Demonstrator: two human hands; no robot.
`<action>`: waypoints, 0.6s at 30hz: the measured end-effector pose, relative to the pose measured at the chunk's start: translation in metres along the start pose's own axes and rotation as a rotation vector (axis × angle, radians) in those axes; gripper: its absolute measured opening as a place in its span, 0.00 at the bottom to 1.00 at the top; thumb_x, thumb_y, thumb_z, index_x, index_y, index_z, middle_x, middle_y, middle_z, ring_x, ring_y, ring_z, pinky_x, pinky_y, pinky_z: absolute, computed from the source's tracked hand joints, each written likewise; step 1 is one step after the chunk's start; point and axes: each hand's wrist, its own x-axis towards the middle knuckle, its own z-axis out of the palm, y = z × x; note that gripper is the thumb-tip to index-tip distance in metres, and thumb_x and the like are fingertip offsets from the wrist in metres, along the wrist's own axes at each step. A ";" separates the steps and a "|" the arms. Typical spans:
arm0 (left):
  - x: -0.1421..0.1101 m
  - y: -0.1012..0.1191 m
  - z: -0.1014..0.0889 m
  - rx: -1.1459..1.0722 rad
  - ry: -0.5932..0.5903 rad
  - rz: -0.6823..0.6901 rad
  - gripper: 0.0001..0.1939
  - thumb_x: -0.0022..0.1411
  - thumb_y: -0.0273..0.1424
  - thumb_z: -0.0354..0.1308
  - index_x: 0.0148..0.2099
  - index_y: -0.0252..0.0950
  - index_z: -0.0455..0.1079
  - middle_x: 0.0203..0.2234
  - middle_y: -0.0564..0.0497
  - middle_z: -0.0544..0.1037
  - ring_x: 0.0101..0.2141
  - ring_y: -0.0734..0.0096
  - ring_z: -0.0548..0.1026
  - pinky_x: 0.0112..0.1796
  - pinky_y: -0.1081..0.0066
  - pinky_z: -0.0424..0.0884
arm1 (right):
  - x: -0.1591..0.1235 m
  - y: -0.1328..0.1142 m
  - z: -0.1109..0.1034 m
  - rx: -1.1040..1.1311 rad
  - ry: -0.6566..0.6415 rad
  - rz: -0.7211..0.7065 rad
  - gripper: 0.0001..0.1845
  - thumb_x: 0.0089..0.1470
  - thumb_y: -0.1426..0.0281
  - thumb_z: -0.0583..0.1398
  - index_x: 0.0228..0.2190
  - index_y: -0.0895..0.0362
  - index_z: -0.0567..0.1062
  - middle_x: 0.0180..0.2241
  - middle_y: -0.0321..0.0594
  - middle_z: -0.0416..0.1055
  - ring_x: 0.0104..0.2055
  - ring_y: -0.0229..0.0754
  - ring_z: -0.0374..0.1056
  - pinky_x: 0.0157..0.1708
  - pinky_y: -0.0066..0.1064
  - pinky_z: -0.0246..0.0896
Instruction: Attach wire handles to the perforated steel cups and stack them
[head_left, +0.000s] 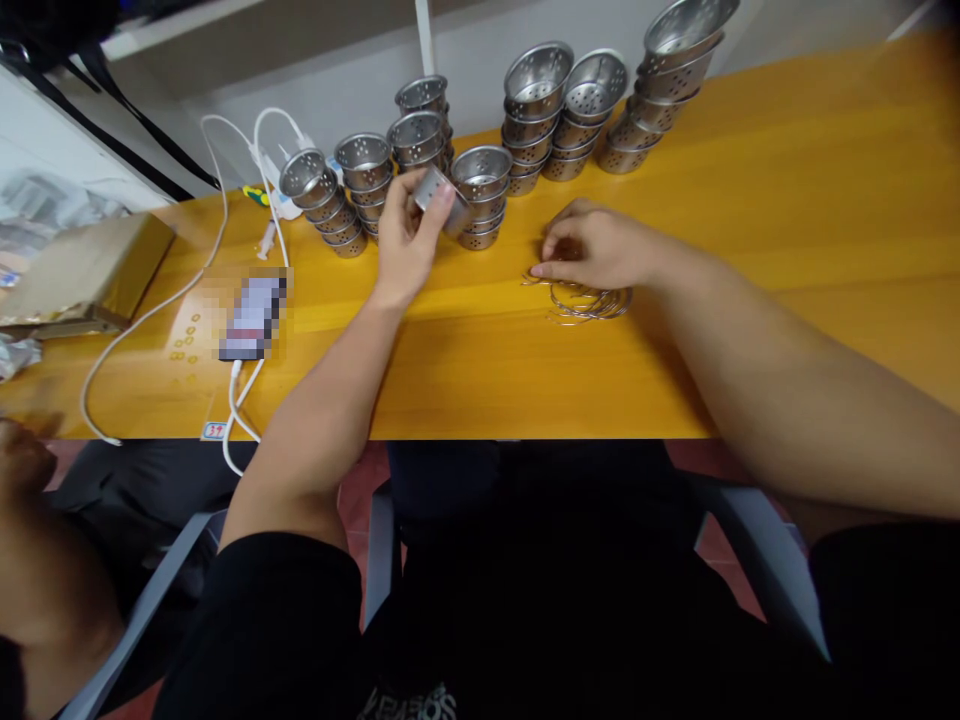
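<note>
Black sleeves (262, 620) sit before the counter's (517, 385) front edge, the left hand (405, 240) clasping a metal cup (427, 186), the right hand (600, 245), grip unclear, nearer the curved wires (600, 303) rightward of it.

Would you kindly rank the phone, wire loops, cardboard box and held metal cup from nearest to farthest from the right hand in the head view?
1. Wire loops: right beneath the right hand.
2. Metal cup: leftward, in the left hand.
3. Phone: farther left.
4. Cardboard box: farthest left.
</note>
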 end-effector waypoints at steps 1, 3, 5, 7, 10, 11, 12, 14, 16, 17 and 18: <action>0.003 -0.001 0.000 -0.054 0.051 0.011 0.44 0.79 0.81 0.62 0.74 0.54 0.76 0.62 0.42 0.87 0.69 0.45 0.88 0.64 0.48 0.93 | 0.000 0.001 0.002 -0.020 0.013 0.007 0.32 0.67 0.30 0.77 0.40 0.44 0.83 0.46 0.52 0.85 0.60 0.71 0.80 0.71 0.73 0.80; 0.006 -0.002 0.000 -0.152 0.123 0.014 0.50 0.70 0.83 0.71 0.76 0.57 0.75 0.66 0.43 0.87 0.72 0.42 0.87 0.69 0.45 0.92 | 0.001 -0.001 0.007 -0.053 0.079 0.005 0.33 0.69 0.30 0.74 0.47 0.47 0.87 0.52 0.58 0.86 0.64 0.76 0.82 0.74 0.77 0.80; 0.008 -0.001 0.001 -0.198 0.161 -0.010 0.55 0.59 0.81 0.82 0.73 0.56 0.77 0.68 0.45 0.88 0.78 0.40 0.84 0.79 0.45 0.85 | 0.002 -0.006 0.012 -0.043 0.154 -0.004 0.42 0.72 0.28 0.71 0.59 0.51 0.89 0.62 0.65 0.86 0.70 0.80 0.81 0.80 0.79 0.76; 0.007 -0.002 0.004 -0.216 0.173 -0.056 0.55 0.53 0.80 0.86 0.68 0.53 0.79 0.68 0.46 0.90 0.81 0.40 0.81 0.85 0.45 0.79 | 0.005 -0.012 0.019 0.003 0.193 -0.005 0.54 0.72 0.23 0.70 0.72 0.55 0.86 0.76 0.68 0.81 0.79 0.84 0.77 0.87 0.80 0.68; 0.001 -0.006 0.009 -0.310 0.126 -0.161 0.51 0.53 0.81 0.85 0.62 0.53 0.80 0.67 0.50 0.92 0.79 0.43 0.83 0.83 0.45 0.81 | 0.010 -0.018 0.031 0.118 0.179 -0.020 0.71 0.70 0.17 0.68 0.87 0.57 0.74 0.88 0.64 0.70 0.89 0.84 0.68 0.94 0.78 0.60; -0.001 -0.007 0.010 -0.364 0.088 -0.197 0.50 0.55 0.81 0.84 0.62 0.53 0.81 0.67 0.51 0.92 0.79 0.44 0.84 0.82 0.45 0.83 | 0.013 -0.018 0.035 0.169 0.170 -0.033 0.75 0.68 0.15 0.67 0.89 0.56 0.71 0.89 0.62 0.68 0.90 0.83 0.66 0.94 0.77 0.59; -0.003 -0.008 0.010 -0.411 0.043 -0.229 0.48 0.59 0.80 0.82 0.62 0.51 0.81 0.67 0.51 0.93 0.79 0.44 0.84 0.81 0.45 0.84 | 0.015 -0.019 0.038 0.221 0.166 -0.049 0.77 0.66 0.13 0.67 0.91 0.54 0.69 0.90 0.59 0.68 0.92 0.82 0.65 0.95 0.77 0.58; -0.006 -0.009 0.008 -0.445 -0.044 -0.272 0.45 0.66 0.78 0.78 0.64 0.48 0.82 0.69 0.49 0.93 0.80 0.43 0.84 0.79 0.45 0.84 | 0.018 -0.017 0.042 0.300 0.177 -0.074 0.78 0.63 0.10 0.67 0.91 0.48 0.68 0.91 0.52 0.68 0.92 0.81 0.64 0.95 0.79 0.58; -0.005 -0.011 0.004 -0.423 -0.073 -0.290 0.46 0.67 0.80 0.76 0.63 0.48 0.83 0.68 0.47 0.94 0.79 0.39 0.86 0.76 0.44 0.86 | 0.019 -0.015 0.041 0.332 0.203 -0.067 0.76 0.61 0.09 0.68 0.91 0.42 0.69 0.90 0.46 0.70 0.91 0.81 0.66 0.94 0.79 0.61; -0.003 -0.012 0.002 -0.408 -0.068 -0.290 0.48 0.66 0.83 0.73 0.63 0.48 0.84 0.66 0.46 0.94 0.77 0.37 0.87 0.74 0.43 0.87 | 0.018 -0.014 0.040 0.341 0.215 -0.055 0.76 0.61 0.09 0.68 0.90 0.39 0.70 0.88 0.45 0.73 0.90 0.80 0.68 0.93 0.79 0.63; -0.001 -0.013 0.001 -0.394 -0.053 -0.284 0.51 0.65 0.87 0.69 0.63 0.47 0.84 0.64 0.44 0.94 0.75 0.36 0.89 0.71 0.42 0.89 | 0.017 -0.014 0.038 0.348 0.221 -0.044 0.75 0.60 0.09 0.68 0.90 0.37 0.70 0.85 0.45 0.77 0.87 0.80 0.71 0.92 0.79 0.65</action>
